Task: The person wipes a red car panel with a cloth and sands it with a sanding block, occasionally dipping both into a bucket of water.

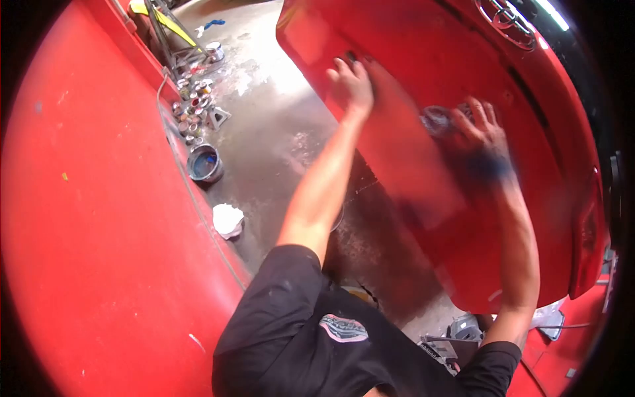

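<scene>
A glossy red car rear panel (pixel 423 172) with an oval emblem (pixel 506 23) spans the right side. My left hand (pixel 354 86) rests near its far left edge, fingers loosely bent and apart, with a small dark spot at the fingertips. Over the middle of the panel is my right hand (pixel 484 129), blurred, its fingers spread. A shiny, crumpled-looking greyish patch (pixel 435 121) sits right beside its fingertips; I cannot tell whether the hand touches it. Dark blue shows blurred around the right wrist. A pale, hazy band runs across the paint between my hands.
A red wall (pixel 99 218) with a hose (pixel 192 192) along it rises on the left. On the concrete floor (pixel 284 132) are a bucket (pixel 205 164), a white bundle (pixel 228 220) and several small cans (pixel 192 109). A grey tool-like object (pixel 465 327) lies low on the right.
</scene>
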The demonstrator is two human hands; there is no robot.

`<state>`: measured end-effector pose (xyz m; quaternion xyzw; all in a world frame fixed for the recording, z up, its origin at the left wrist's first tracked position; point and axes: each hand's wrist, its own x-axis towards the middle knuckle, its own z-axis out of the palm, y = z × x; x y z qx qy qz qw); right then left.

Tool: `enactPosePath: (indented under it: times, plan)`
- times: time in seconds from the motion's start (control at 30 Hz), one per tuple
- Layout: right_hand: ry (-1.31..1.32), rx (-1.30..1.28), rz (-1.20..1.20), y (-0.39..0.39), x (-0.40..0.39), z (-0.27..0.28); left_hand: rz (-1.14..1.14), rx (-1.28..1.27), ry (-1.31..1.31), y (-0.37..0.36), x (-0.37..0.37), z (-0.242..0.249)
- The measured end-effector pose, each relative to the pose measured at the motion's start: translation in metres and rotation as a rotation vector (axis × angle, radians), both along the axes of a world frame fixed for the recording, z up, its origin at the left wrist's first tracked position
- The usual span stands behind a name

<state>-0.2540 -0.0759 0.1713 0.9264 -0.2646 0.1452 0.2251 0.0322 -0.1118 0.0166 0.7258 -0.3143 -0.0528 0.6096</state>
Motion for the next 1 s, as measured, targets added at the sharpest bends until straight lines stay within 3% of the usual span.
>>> enactPosePath:
  times: [0.1,0.17,0.23,0.33,0.43,0.5,0.57,0.67,0.7,0.73,0.8,0.87,0.93,0.97,1.0]
  plan:
    - [0.040,-0.110,0.023,-0.012,-0.020,-0.002,0.019,-0.081,-0.309,0.073,-0.103,-0.031]
    - [0.007,-0.038,-0.002,-0.012,-0.031,0.002,-0.228,-0.190,-0.324,0.116,-0.131,-0.042]
    - [-0.006,-0.020,0.005,-0.013,-0.035,0.007,-0.188,-0.171,-0.370,0.079,-0.091,-0.047]
    - [-0.099,0.038,0.004,-0.018,-0.034,-0.009,-0.094,-0.050,0.115,-0.011,0.012,-0.025]
    - [-0.175,0.084,-0.001,-0.016,-0.039,-0.010,-0.095,0.082,0.166,0.013,0.010,0.007]
    - [-0.205,0.122,-0.006,-0.014,-0.033,-0.016,-0.041,-0.104,-0.038,0.038,-0.070,-0.043]
    - [-0.197,0.078,0.013,-0.021,-0.037,-0.018,-0.069,-0.119,-0.446,0.120,-0.131,-0.029]
    - [-0.156,0.047,0.023,-0.031,-0.043,-0.020,-0.236,-0.209,-0.356,0.096,-0.116,-0.051]
    - [-0.161,0.061,0.013,-0.028,-0.042,-0.020,-0.282,-0.091,-0.157,0.075,-0.086,-0.034]
    - [-0.167,0.064,0.008,-0.024,-0.041,-0.019,0.029,-0.190,-0.238,0.017,-0.064,-0.061]
    - [-0.209,0.155,-0.037,-0.012,-0.034,-0.019,-0.197,-0.116,0.168,-0.009,0.021,-0.035]
    - [-0.271,0.226,-0.074,-0.016,-0.039,-0.017,-0.098,-0.067,0.118,0.018,0.002,-0.015]
    - [-0.214,0.050,0.034,-0.024,-0.042,-0.023,0.002,-0.093,-0.038,0.050,-0.048,-0.055]
    - [-0.231,0.047,0.035,-0.026,-0.040,-0.026,-0.101,0.013,0.059,0.081,-0.075,-0.071]
    - [-0.209,0.008,0.043,-0.027,-0.040,-0.027,-0.145,-0.144,-0.014,0.108,-0.091,-0.077]
